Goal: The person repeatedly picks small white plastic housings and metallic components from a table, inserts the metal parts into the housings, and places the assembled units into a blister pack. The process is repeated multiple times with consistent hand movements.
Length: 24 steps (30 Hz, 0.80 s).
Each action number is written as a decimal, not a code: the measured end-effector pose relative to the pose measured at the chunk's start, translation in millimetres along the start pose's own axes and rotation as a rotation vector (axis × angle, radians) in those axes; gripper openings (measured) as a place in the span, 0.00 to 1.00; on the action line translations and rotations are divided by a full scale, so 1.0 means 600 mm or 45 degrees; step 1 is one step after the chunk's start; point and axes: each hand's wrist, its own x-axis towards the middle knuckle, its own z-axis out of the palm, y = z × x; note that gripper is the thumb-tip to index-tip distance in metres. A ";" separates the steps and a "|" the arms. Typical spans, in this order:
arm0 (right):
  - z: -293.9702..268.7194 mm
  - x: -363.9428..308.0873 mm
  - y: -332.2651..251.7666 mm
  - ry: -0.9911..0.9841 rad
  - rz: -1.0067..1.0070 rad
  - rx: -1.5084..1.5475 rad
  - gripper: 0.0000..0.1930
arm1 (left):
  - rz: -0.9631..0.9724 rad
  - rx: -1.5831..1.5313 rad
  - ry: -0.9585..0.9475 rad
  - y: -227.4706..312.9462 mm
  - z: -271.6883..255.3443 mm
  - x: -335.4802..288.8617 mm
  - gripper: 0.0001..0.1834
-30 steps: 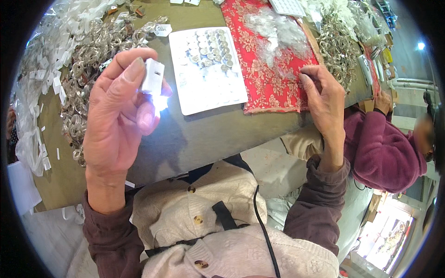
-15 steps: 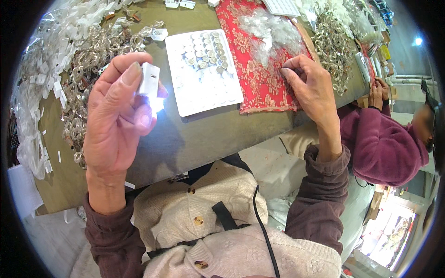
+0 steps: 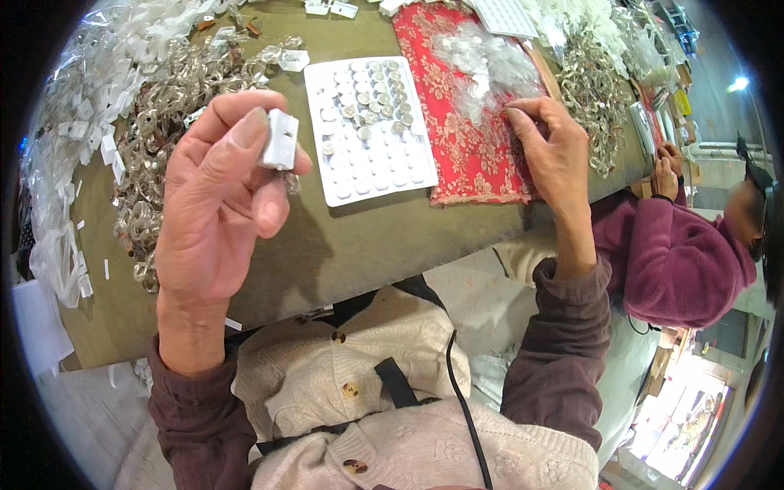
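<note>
My left hand (image 3: pixel 216 188) is closed, pinching a small white plastic battery box (image 3: pixel 281 140) with a slot between thumb and fingers. A bit of clear wire or plastic shows under the box; no glow comes from it. My right hand (image 3: pixel 555 151) hovers over the red patterned cloth (image 3: pixel 482 175), thumb and index finger drawn together. Whatever lies between those fingertips is too small or hidden to make out. Just left of it is a heap of clear thin plastic pieces (image 3: pixel 482 65). Between my hands sits a white tray (image 3: pixel 384 193) of round silver button cells (image 3: pixel 367 116).
Tangled clear wire coils (image 3: pixel 147 163) and white plastic boxes (image 3: pixel 106 106) pile up at the left. A second coil heap (image 3: pixel 594 90) lies at the right, by another white tray (image 3: pixel 502 16). A person in a maroon top (image 3: pixel 682 253) works at the table's right end.
The bright light at the white battery box in my left hand has gone out. The view has shifted slightly; both hands keep nearly the same pose.
</note>
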 end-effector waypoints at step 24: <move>0.126 -0.031 -0.248 -0.001 -0.250 1.070 0.04 | -0.109 -0.109 -0.010 0.003 0.009 -0.001 0.13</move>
